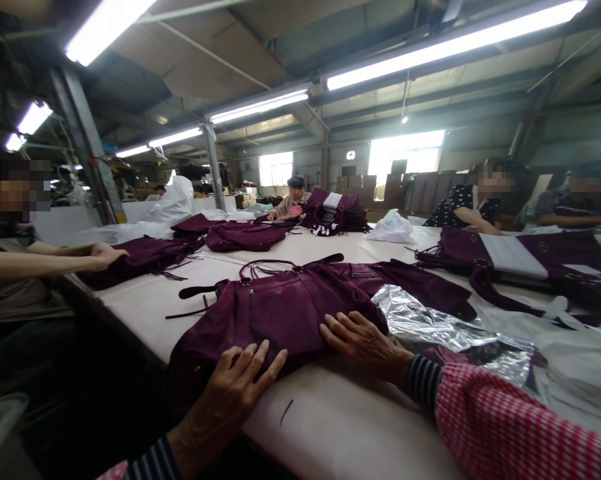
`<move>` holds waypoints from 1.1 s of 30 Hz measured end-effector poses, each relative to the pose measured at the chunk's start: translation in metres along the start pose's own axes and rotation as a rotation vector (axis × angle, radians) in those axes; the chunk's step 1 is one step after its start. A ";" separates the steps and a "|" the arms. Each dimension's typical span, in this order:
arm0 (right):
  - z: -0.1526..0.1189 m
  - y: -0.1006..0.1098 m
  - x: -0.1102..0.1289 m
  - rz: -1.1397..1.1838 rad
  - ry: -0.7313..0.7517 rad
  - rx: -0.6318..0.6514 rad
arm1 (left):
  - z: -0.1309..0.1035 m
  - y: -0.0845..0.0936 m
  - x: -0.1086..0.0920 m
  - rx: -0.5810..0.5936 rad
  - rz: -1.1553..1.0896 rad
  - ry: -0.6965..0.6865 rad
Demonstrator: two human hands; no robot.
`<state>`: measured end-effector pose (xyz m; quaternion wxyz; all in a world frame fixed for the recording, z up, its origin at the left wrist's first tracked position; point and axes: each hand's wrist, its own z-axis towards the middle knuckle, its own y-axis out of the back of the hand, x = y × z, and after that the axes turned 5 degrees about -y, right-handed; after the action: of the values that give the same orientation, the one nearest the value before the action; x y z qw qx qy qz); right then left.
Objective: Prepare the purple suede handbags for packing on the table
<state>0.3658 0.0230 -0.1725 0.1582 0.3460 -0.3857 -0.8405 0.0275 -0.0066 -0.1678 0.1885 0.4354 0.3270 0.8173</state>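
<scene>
A purple suede handbag [280, 307] lies flat on the white table [340, 427] in front of me, its handles and straps toward the far side. My left hand [230, 393] presses flat on the bag's near left corner, fingers spread. Resting flat on the bag's near right edge is my right hand [365, 343], fingers apart, beside a crinkled clear plastic sheet [440, 327]. Neither hand grips anything.
More purple bags [243, 237] lie across the table, and a stack [335, 213] stands at the far end. A co-worker's hand [105, 255] at the left touches another bag. Other people sit at the far end and right. White plastic bags [393, 228] lie about.
</scene>
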 end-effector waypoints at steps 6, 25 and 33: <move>0.000 0.018 0.005 0.154 -0.116 0.122 | 0.009 -0.009 -0.018 -0.075 -0.129 0.170; 0.036 0.016 0.042 0.235 -0.110 -0.233 | 0.065 0.000 0.002 0.235 -0.177 0.357; 0.026 0.018 0.062 0.351 -0.061 -0.057 | 0.069 0.008 0.020 0.289 -0.258 0.237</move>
<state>0.3032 -0.0077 -0.1751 0.3007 0.2429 -0.4208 -0.8207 0.0740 0.0256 -0.1223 0.1875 0.3134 0.5137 0.7763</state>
